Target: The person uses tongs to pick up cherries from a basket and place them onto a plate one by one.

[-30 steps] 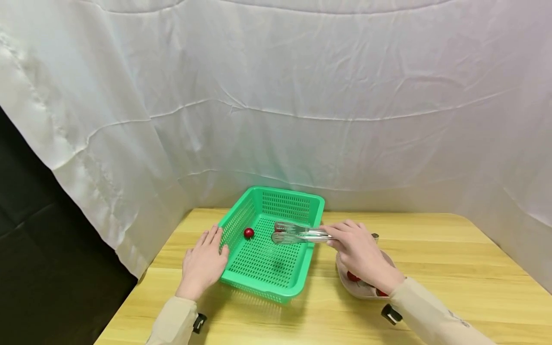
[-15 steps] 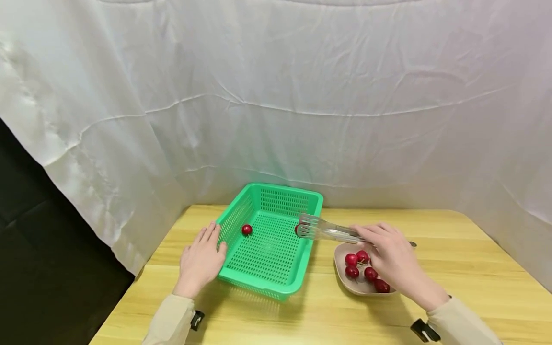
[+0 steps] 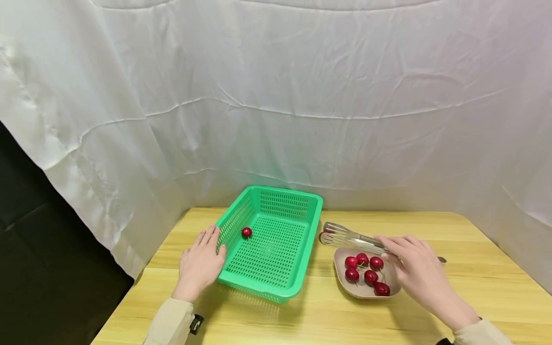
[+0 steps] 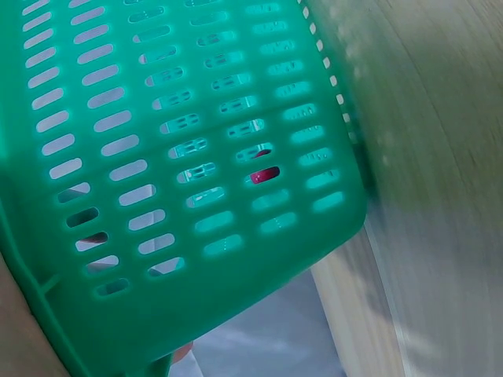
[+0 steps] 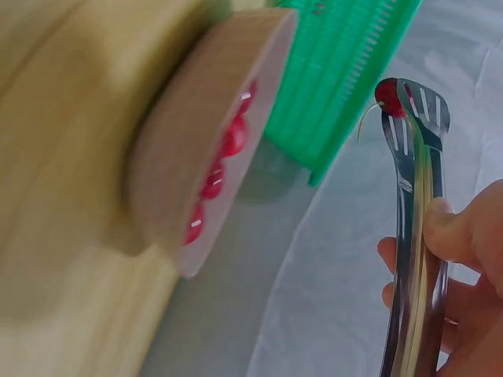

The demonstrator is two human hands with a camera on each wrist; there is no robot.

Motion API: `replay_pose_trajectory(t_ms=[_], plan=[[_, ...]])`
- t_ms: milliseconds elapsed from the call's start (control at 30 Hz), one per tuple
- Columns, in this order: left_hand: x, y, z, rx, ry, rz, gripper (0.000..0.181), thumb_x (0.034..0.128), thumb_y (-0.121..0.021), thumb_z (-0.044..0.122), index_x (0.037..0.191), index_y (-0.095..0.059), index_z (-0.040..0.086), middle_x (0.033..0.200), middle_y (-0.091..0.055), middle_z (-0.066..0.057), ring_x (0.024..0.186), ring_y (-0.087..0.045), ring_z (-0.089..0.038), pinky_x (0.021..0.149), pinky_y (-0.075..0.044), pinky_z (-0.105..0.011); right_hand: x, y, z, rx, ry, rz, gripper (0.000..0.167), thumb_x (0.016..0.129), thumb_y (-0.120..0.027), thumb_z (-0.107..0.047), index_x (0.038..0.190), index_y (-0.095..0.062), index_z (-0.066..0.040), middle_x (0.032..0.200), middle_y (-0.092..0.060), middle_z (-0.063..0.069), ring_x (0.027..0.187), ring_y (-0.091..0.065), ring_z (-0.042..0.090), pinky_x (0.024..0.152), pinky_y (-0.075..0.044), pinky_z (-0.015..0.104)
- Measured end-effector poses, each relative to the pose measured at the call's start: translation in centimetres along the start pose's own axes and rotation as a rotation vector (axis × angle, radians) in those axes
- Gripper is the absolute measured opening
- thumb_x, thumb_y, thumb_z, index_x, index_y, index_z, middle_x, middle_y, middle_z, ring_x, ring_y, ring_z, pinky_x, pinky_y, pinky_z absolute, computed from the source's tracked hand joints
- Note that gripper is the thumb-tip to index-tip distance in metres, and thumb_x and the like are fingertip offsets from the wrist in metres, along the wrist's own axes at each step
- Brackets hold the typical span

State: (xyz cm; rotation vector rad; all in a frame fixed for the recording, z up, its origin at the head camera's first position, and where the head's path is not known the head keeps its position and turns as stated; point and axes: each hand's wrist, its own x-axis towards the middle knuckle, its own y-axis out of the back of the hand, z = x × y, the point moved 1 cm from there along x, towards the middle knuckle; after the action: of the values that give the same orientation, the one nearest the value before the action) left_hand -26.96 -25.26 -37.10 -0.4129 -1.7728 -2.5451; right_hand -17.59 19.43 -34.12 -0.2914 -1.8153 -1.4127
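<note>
My left hand (image 3: pixel 199 263) rests on the left rim of a green perforated plastic basket (image 3: pixel 276 290), its fingers fairly straight. Inside the basket lies one dark red cherry (image 3: pixel 246 232); through the wall slots in the left wrist view a bit of that cherry (image 4: pixel 265 175) shows. Metal serving tongs (image 3: pixel 360 241) are gripped by my right hand (image 3: pixel 420 270), thumb on one arm. Between the slotted tong ends a stemmed cherry (image 5: pixel 388 96) is pinched, raised above the table between basket and bowl. Several cherries (image 3: pixel 370 276) sit in a shallow beige bowl (image 3: pixel 340 279) just left of my right hand.
The light wooden table (image 3: pixel 470 268) carries the basket and the bowl to its right. Pale fabric (image 3: pixel 302 96) hangs behind and along both sides of the table. Dark material (image 3: pixel 51 268) lies past the left edge.
My right hand has moved right, carrying the tongs and pinched cherry from over the basket to above the bowl's far left side. More cherries in the bowl have become visible. My left hand stays put.
</note>
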Motion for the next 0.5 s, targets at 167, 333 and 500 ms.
replay_pose_trajectory(t_ms=[167,333,500], plan=[[-0.1,-0.1,0.1,-0.001,0.000,-0.004,0.058,0.1039,-0.034,0.035,0.154,-0.031,0.007,0.162,-0.019,-0.010,0.146,-0.020,-0.037,0.106,-0.020,-0.072,-1.8,-0.1,1.3,-0.054,-0.029,-0.045,0.046,0.073,-0.079,-0.004,0.118,-0.071,-0.008,0.101,-0.073,0.005,0.088,-0.059,0.024,0.071,-0.038,0.039],[-0.1,0.0,0.0,0.004,-0.004,-0.003,0.058,0.1038,-0.034,0.034,0.154,-0.031,0.006,0.162,-0.019,-0.010,0.146,-0.020,-0.038,0.106,-0.020,-0.072,-3.0,-0.4,2.2,-0.085,-0.029,-0.066,0.045,0.073,-0.079,-0.006,0.116,-0.072,-0.009,0.100,-0.073,0.004,0.085,-0.059,0.023,0.064,-0.035,0.033],[-0.1,0.0,0.0,0.004,-0.008,0.002,0.058,0.1038,-0.034,0.034,0.154,-0.031,0.006,0.161,-0.020,-0.011,0.145,-0.021,-0.038,0.106,-0.020,-0.072,-3.5,-0.7,2.7,-0.101,-0.023,-0.069,0.044,0.072,-0.079,-0.010,0.116,-0.072,-0.009,0.098,-0.073,0.003,0.083,-0.057,0.021,0.062,-0.033,0.032]])
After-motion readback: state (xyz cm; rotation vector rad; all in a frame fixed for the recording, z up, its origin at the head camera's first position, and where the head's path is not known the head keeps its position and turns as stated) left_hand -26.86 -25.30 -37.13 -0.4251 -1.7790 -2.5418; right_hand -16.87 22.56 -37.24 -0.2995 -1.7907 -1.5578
